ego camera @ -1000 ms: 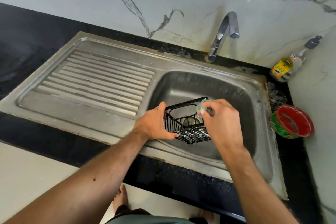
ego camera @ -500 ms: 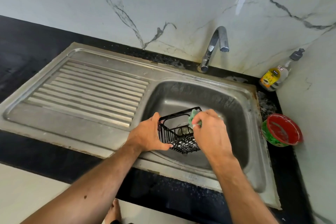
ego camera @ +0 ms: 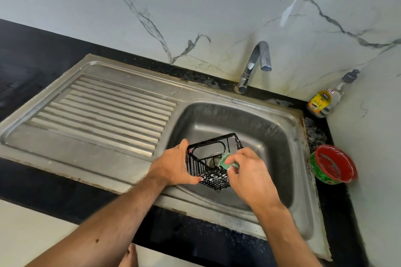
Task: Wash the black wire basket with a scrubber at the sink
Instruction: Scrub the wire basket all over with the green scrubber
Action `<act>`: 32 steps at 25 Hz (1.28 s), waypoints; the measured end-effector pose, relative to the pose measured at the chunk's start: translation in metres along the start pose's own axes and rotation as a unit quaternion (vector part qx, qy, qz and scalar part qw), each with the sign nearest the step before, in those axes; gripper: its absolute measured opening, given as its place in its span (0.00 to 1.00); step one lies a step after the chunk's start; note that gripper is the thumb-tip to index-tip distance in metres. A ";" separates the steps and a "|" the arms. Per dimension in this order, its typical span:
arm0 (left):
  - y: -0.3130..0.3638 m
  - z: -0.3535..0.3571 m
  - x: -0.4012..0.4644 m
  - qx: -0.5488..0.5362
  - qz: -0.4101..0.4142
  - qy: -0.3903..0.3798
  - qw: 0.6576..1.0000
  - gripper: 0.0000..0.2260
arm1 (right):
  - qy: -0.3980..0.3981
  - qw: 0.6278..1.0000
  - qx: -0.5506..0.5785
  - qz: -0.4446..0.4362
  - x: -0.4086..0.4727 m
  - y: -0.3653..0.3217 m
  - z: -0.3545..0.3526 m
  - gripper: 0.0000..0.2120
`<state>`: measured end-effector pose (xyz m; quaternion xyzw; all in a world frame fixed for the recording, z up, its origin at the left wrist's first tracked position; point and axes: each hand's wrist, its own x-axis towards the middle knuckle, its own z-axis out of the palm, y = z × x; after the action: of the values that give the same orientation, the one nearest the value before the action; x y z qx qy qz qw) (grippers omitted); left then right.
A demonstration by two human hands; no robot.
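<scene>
Step in hand: scrubbing the right-hand wall of the black wire basket (ego camera: pixel 213 161), judged from where the pad sits.
Left hand (ego camera: pixel 173 167): fingers and thumb curled round the basket's left wall, bracing it.
Right hand (ego camera: pixel 249 171): fingertips pinch a green foam scrubber (ego camera: pixel 227 161) against the basket's right rim.
Location: basket is held lower centre of frame, over the bowl of the stainless steel sink (ego camera: pixel 282 136), tilted with its open mouth facing up and away.
Technique note: keep the left-hand brace firm; work the pad along each wire, then turn the basket to reach the floor grid and the far wall.
Basket appearance: thin black wires, oval cut-out in the far panel, white suds on the bottom grid.
Tap: curved chrome tap (ego camera: pixel 253 65), upper centre, no water visibly running.
</scene>
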<state>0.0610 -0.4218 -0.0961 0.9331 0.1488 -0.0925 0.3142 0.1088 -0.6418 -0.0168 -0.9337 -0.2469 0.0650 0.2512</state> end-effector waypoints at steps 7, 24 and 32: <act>0.001 -0.002 0.002 0.019 0.015 -0.007 1.000 0.38 | 0.060 0.996 0.028 0.053 0.057 -0.014 0.004 0.14; -0.001 -0.001 0.012 0.054 0.009 -0.052 0.997 0.46 | 0.141 0.986 -0.082 -0.045 0.031 -0.006 0.040 0.13; -0.010 0.006 0.013 0.102 0.114 -0.004 0.988 0.13 | 0.166 0.981 -0.061 -0.086 0.030 0.010 0.030 0.15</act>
<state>0.0697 -0.4152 -0.1102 0.9707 0.0296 -0.0747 0.2266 0.1322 -0.6214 -0.0476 -0.9205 -0.2845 -0.1277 0.2356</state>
